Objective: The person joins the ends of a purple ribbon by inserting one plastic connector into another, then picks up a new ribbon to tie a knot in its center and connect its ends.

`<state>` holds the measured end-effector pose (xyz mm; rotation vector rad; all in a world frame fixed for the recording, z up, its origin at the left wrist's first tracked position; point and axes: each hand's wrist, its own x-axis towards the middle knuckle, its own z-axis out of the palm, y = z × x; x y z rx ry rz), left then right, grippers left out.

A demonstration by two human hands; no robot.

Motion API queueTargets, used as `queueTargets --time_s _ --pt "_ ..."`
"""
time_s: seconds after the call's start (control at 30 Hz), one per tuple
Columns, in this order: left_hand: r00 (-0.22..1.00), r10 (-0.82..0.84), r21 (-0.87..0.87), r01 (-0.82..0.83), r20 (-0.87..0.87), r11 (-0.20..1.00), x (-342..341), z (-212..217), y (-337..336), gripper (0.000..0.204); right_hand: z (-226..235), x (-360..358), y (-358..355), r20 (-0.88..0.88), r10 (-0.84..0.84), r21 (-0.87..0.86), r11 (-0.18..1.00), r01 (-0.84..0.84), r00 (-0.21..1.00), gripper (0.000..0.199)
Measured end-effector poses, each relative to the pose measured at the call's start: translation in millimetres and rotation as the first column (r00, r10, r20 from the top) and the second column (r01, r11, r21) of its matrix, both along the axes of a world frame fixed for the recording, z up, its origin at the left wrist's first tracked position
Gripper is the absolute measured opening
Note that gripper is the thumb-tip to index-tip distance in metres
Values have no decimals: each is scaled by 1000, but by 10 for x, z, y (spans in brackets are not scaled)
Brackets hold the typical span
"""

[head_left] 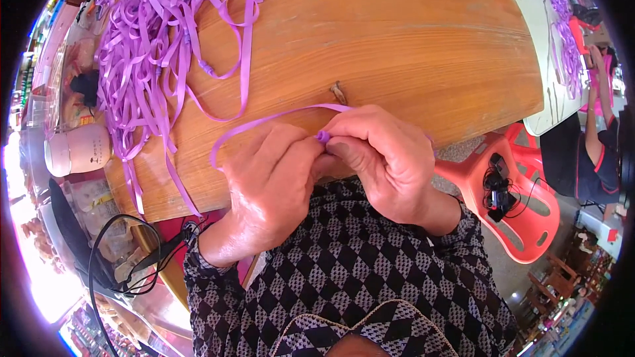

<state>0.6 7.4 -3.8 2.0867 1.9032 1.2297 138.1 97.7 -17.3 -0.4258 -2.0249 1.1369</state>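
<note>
Your left hand (274, 178) was curled closed on a purple ribbon (271, 117), its fingertips partly hidden; your right hand (390, 158) pinched the same ribbon between thumb and forefinger. The ribbon's small knot (323, 137) was found between the two hands, by the middle of the counter's (397, 46) near edge, touching your right thumb. The loop's long axis ran left to right, arching on the far side of both hands. A ribbon pile (152, 46) occupied the counter's far left corner.
</note>
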Motion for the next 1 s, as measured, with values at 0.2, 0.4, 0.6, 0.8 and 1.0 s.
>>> queueTargets --time_s 0.2,0.4,0.6,0.8,1.0 --pt "988 30 -14 -33 -152 999 23 19 -10 23 -58 -29 -66 -31 -88 51 995 90 996 11" --pt "997 32 -12 -32 67 999 12 -20 -23 23 -71 -24 -108 -25 -150 25 988 150 988 10" --pt "967 113 -74 -99 228 992 73 -1 -68 23 -45 -24 -173 0 -155 -275 950 149 988 9" --pt "973 136 -39 -131 188 991 76 13 -95 18 -52 -19 -191 -3 -124 -465 879 108 992 8" --pt "687 322 -356 -98 652 929 43 78 -151 14 13 96 27 8 -62 -157 986 62 998 9"
